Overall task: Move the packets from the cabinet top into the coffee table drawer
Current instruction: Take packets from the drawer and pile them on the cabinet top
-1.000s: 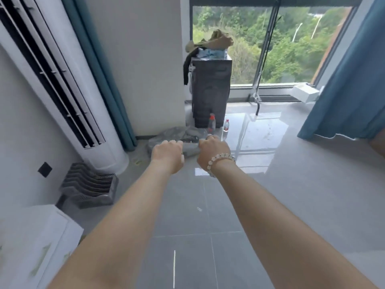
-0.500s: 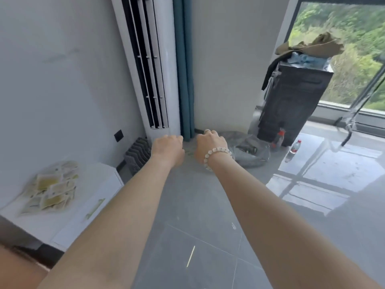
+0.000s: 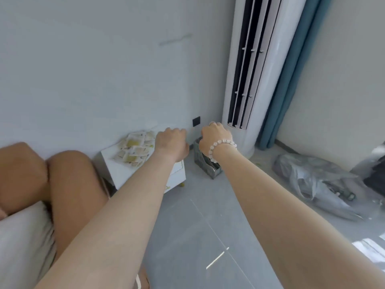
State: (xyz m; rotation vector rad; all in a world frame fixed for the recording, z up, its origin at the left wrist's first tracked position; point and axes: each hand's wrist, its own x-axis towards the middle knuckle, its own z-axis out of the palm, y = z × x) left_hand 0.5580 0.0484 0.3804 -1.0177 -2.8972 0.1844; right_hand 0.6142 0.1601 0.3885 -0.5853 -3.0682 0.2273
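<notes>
Several pale packets with yellow-green patches (image 3: 135,149) lie in a loose pile on the top of a low white cabinet (image 3: 120,170) against the wall. My left hand (image 3: 171,142) is stretched out in front of me, fingers curled, holding nothing, just right of the pile and above the cabinet's right end. My right hand (image 3: 215,135), with a white bead bracelet on the wrist, is held out beside it, also curled and empty. No coffee table or drawer is in view.
A grey slotted file rack (image 3: 205,163) stands on the floor right of the cabinet. A tall white air conditioner (image 3: 254,76) and a teal curtain (image 3: 287,80) stand behind. A grey plastic bag (image 3: 318,184) lies at right. A seated person's bare knees (image 3: 50,180) are at left.
The view has swung left: the window and dark box have left the frame, and the cabinet with the packets has come toward the centre. Both hands stay outstretched and curled.
</notes>
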